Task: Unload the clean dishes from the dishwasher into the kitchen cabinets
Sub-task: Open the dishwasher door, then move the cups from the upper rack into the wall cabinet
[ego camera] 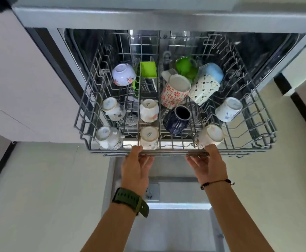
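Note:
The dishwasher's upper wire rack [254,146] is pulled out over the open door [177,222]. Both my hands grip its front rail: my left hand [136,166] left of centre, my right hand [209,163] right of centre, fingers curled under the bar. Upside-down cups fill the rack: several white ones such as a front cup [148,136], a dark blue mug [177,120], a red-flowered mug [175,90], a diamond-patterned mug [202,90], a pale floral bowl [123,74] and green plastic pieces [148,69].
The countertop edge [148,17] overhangs the dishwasher opening. Pale cabinet fronts [21,79] stand to the left and a dark-trimmed panel [298,84] to the right. Light floor tiles [48,197] lie on both sides of the open door.

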Tool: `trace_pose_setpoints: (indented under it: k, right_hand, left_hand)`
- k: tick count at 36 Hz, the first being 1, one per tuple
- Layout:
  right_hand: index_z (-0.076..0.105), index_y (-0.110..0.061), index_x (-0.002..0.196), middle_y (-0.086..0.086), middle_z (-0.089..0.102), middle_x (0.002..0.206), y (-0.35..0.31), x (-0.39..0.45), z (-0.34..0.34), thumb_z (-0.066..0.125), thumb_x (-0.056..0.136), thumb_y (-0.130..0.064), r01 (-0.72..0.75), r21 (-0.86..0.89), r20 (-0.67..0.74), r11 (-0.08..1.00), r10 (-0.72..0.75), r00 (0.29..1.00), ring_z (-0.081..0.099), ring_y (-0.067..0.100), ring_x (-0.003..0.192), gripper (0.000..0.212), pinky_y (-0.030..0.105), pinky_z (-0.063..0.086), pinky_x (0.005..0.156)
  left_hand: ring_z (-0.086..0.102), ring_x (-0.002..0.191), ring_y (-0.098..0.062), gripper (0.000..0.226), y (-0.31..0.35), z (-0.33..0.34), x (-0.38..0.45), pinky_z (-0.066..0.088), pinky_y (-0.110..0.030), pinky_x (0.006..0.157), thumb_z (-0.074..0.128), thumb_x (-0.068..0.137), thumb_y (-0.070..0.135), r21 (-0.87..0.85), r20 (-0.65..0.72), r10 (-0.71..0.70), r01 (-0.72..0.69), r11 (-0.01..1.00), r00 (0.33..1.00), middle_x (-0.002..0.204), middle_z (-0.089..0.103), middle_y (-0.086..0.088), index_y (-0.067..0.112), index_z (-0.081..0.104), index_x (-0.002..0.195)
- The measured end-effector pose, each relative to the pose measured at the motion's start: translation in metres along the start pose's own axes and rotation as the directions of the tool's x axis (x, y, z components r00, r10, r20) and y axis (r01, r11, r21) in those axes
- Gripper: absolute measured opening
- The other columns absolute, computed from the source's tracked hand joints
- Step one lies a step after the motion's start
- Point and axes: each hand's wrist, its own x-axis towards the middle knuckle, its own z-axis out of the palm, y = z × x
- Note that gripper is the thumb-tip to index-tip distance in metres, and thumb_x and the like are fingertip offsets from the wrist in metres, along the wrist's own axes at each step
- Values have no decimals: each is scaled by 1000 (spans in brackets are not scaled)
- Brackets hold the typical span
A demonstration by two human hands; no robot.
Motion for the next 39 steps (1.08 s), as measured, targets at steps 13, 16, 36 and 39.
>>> trace_pose_setpoints:
  k: [13, 16, 36, 39]
  right_hand:
    - [54, -10, 84, 8, 52, 83, 0, -12, -2, 53, 90, -11, -1, 26, -20, 1000, 2, 1000, 54, 21, 80, 6, 41, 52, 79]
    - [54, -11, 89, 9, 57, 90, 3, -20, -8, 56, 91, -19, -39, -32, -10, 999, 38, 999, 59, 21, 85, 9, 36, 56, 76]
    - [52, -8, 122, 11, 56, 124, 14, -13, 119, 61, 85, -27, 650, -731, 669, -205, -30, 743, 55, 24, 112, 43, 35, 46, 95]
    - [40, -14, 132, 14, 44, 132, 30, 11, 131, 64, 81, -39, 576, -665, 593, -476, 133, 794, 48, 31, 119, 63, 36, 43, 99]
  left_hand:
    - [60, 88, -22, 10, -1, -3, -6, 52, -33, 82, 59, 88, 11, -52, -20, 1, -2, 999, 1000, 91, 62, -11, 6, 56, 96]
    - [56, 94, -26, 18, 5, -10, -21, 49, -33, 87, 57, 90, 25, 187, -19, -10, 13, 982, 1000, 99, 59, -14, 9, 56, 98]
    - [49, 115, -28, 49, 132, 6, 12, 37, -30, 94, 64, 85, 24, 810, 467, 233, -307, -499, 853, 127, 50, -16, 4, 48, 126]
    - [52, 111, -30, 56, 130, 4, 31, 46, -36, 93, 68, 83, 23, 694, 404, 116, -221, -685, 908, 122, 54, -16, 4, 43, 129]
